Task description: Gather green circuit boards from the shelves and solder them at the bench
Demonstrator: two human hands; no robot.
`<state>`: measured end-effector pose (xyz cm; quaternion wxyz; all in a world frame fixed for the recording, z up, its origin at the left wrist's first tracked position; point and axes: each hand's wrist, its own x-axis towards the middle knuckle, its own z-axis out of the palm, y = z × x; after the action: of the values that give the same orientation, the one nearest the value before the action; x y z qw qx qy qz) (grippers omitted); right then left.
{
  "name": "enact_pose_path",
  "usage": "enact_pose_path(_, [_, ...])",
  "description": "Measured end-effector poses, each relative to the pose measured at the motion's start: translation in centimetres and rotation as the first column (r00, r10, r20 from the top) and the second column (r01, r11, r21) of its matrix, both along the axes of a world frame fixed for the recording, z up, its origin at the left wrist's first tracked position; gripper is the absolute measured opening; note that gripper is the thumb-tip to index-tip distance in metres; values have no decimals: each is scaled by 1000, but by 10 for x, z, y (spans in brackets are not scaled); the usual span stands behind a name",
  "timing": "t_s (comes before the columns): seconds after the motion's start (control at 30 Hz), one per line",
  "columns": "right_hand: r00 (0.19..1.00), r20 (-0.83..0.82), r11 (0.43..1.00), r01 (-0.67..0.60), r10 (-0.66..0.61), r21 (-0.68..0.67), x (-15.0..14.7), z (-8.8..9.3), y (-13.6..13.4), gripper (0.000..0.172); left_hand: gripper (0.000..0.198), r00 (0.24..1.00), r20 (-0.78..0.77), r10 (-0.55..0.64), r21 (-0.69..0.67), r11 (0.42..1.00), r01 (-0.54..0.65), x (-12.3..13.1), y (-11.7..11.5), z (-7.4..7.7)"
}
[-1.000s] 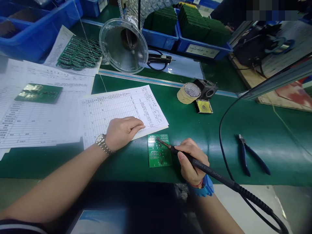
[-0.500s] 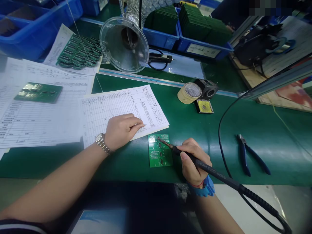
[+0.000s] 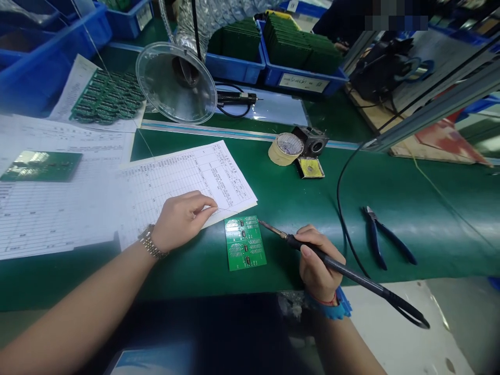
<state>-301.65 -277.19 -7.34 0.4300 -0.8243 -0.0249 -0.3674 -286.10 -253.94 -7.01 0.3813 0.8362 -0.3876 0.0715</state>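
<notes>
In my right hand (image 3: 321,260) is a black soldering iron (image 3: 344,269), its fingers wrapped round the grip. The iron's tip hovers at the upper right edge of a small green circuit board (image 3: 246,244) lying flat on the green mat; whether it touches is unclear. My left hand (image 3: 183,219) rests over a printed form (image 3: 234,179), thumb and forefinger pinched on a thin strand of solder wire (image 3: 228,210). That strand reaches toward the board's top edge. Small dark parts sit along the board's middle.
Blue-handled cutters (image 3: 377,234) lie at right. Behind the board stand a round tub (image 3: 286,149) and a yellow sponge (image 3: 311,168) in a holder. A clear fume funnel (image 3: 177,83) hangs at the back, near blue bins (image 3: 300,80) of boards. Another board (image 3: 42,165) lies on papers.
The soldering iron's tip has moved off the board's upper middle to its right edge. My left hand still pinches the solder wire. The whole view has shifted.
</notes>
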Motion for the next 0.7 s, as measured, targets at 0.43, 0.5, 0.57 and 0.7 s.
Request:
enact_pose_path(0.43, [979, -63, 980, -188, 193, 72, -3, 4, 0, 17, 16, 999, 16, -44, 16, 999, 43, -10, -8, 1])
enact_pose_path(0.5, [969, -98, 973, -224, 228, 47, -4, 5, -1, 18, 16, 998, 31, -56, 15, 998, 55, -12, -9, 1])
enact_pose_path(0.57, [965, -112, 971, -236, 238, 34, -4, 6, -1, 18, 16, 998, 40, -57, 7, 998, 57, -12, -10, 0])
enact_pose_path(0.7, [962, -126, 971, -240, 240, 19, -4, 8, 0, 19, 15, 999, 29, -44, -1, 999, 44, -11, -9, -2])
